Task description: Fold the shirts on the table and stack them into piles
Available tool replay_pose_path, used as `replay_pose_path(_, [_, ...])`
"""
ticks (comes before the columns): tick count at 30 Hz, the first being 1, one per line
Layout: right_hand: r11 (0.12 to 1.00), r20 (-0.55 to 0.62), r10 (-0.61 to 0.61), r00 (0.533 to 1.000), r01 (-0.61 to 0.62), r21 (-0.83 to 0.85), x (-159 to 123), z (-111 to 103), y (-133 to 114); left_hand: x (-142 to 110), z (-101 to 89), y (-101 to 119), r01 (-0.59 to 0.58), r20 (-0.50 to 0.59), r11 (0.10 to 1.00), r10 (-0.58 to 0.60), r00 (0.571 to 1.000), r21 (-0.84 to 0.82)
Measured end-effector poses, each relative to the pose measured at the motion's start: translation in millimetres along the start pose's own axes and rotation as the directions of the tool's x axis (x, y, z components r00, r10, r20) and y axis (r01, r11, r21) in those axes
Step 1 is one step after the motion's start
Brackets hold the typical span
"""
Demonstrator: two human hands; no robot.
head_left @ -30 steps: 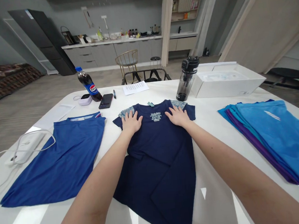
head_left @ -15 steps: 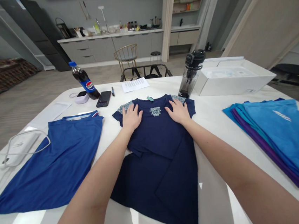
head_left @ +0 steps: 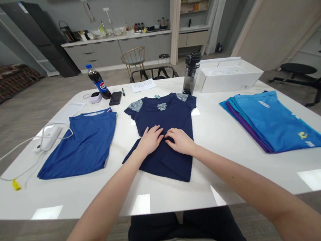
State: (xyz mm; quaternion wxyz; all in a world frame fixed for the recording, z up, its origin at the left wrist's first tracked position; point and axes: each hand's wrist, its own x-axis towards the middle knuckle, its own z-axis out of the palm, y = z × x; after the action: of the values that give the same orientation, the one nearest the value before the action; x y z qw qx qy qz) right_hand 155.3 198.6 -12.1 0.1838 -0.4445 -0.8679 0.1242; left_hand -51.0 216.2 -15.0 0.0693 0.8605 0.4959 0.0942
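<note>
One left hand [head_left: 151, 139], one right hand [head_left: 180, 141] (fingers apart) on navy shirt [head_left: 163, 118], glossy white table [head_left: 211, 130], grey kitchen cabinets [head_left: 107, 51] beyond

On the white surface [head_left: 215, 130], a cola bottle [head_left: 99, 82] and a phone [head_left: 115, 98] are placed near the far left corner. A printed sheet [head_left: 143, 85] is laid by the far edge, an open box [head_left: 230, 76] is set towards the far right corner.
</note>
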Motion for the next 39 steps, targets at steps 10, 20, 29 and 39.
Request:
replay_pose_path(10, [0.991, 0.130, -0.102, 0.986, 0.111, -0.068, -74.0, -26.0, -38.5, -98.8, -7.9, 56.0, 0.045, -0.025, 0.999, -0.044, 0.999, 0.019])
replay_pose_path(20, [0.999, 0.139, -0.034, 0.990, 0.033, 0.005, -130.3, -65.5, -6.3, -143.9, -14.9, 82.1, 0.087, -0.042, 0.991, -0.083, 0.996, 0.105])
replay_pose_path(29, [0.935, 0.222, 0.302, 0.927, -0.242, -0.261, -185.9, -112.8, 25.8, -161.7, -15.9, 113.2, 0.011, 0.004, 1.000, -0.011, 1.000, 0.027])
replay_pose_path(39, [0.983, 0.118, 0.117, 0.986, -0.098, -0.158, -187.7, -60.9, -15.3, -167.7, -19.1, 98.0, 0.054, 0.074, 0.979, -0.069, 0.995, 0.196])
